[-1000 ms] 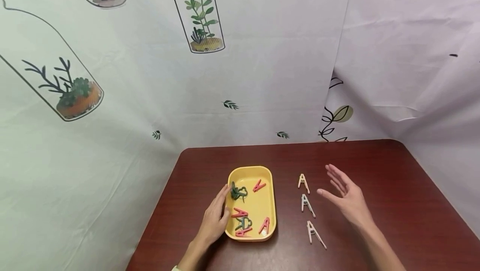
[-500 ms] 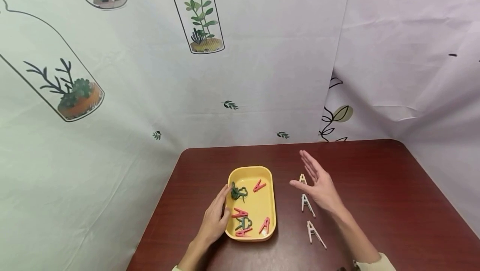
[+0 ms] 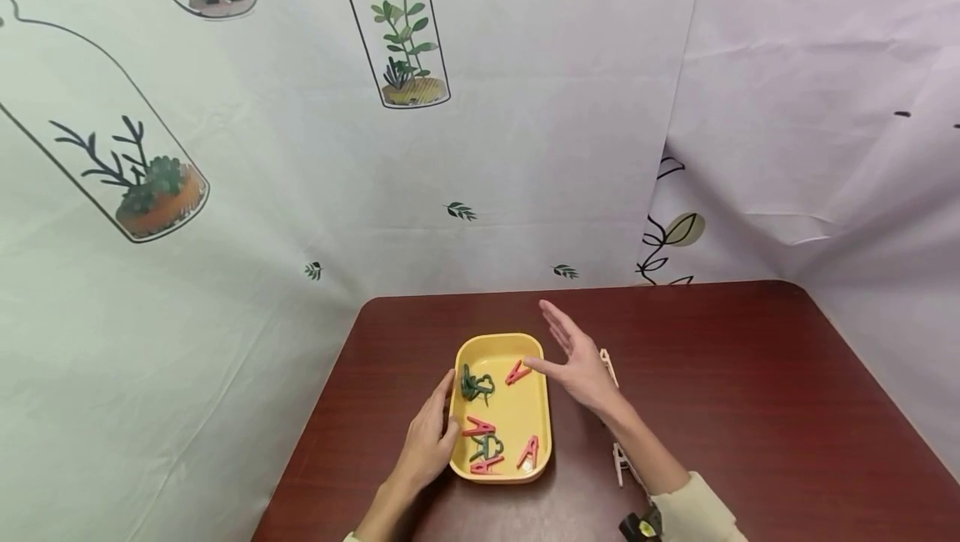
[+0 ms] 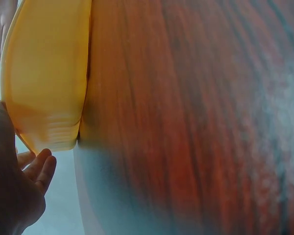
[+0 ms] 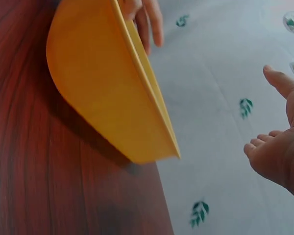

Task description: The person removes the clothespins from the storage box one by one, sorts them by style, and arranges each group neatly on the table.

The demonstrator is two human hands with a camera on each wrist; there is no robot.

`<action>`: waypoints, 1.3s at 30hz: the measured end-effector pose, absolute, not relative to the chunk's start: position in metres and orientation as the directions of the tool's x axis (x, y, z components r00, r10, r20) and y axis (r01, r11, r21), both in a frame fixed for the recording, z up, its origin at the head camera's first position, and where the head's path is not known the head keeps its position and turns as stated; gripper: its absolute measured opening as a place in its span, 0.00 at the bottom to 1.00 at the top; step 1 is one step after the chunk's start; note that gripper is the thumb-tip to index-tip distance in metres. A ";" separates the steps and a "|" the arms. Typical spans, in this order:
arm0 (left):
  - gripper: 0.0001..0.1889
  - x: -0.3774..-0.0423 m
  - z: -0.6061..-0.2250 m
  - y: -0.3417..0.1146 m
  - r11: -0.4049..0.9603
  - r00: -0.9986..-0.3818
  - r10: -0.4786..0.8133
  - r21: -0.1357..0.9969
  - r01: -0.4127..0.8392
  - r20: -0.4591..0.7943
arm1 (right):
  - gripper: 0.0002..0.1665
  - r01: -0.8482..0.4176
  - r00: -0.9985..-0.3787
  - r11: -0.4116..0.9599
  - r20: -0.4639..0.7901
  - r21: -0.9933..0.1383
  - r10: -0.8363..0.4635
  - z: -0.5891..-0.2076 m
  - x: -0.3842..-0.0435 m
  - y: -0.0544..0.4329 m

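Observation:
A yellow tray (image 3: 525, 417) on the table holds several red clothespins (image 3: 480, 426) and dark green clips (image 3: 477, 385). My left hand (image 3: 429, 432) rests along the tray's left side, fingers stretched beside the wall and thumb at the rim. In the left wrist view, its fingertips (image 4: 48, 166) lie by the tray's end. My right hand (image 3: 579, 363) hovers at the tray's right rim with spread, straight fingers and nothing in it. Its thumb overlaps the upper red clothespin in the head view. In the right wrist view, the right hand (image 5: 279, 142) stands apart from the tray wall.
Pale clothespins (image 3: 620, 463) lie in a column right of the tray, partly hidden by my right forearm. The reddish-brown table (image 3: 757, 392) backs onto a printed cloth (image 3: 525, 192). A black device (image 3: 637, 527) shows at my right cuff.
My right hand has swept left, from right of the pale clothespins across them to the tray's right rim, staying empty. The left hand has stayed at the tray.

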State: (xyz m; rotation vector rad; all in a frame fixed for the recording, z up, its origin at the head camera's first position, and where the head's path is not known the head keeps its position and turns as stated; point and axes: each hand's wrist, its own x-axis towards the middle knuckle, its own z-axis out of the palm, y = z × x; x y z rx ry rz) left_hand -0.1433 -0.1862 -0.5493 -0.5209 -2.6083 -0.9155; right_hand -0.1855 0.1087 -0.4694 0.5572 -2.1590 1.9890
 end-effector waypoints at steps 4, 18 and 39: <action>0.40 -0.143 -0.549 -0.186 0.718 -0.888 0.229 0.547 0.430 0.399 | 0.52 -0.362 -0.922 0.028 0.353 -0.932 -0.157 -0.473 -0.192 0.085; 0.39 -0.144 -0.549 -0.186 0.721 -0.895 0.226 0.551 0.420 0.385 | 0.36 -0.251 -0.959 -0.112 0.263 -0.962 -0.106 -0.492 -0.205 0.029; 0.41 -0.144 -0.554 -0.187 0.683 -0.857 0.214 0.555 0.474 0.468 | 0.28 0.033 -0.979 -0.057 -0.021 -0.998 -0.202 -0.525 -0.206 -0.006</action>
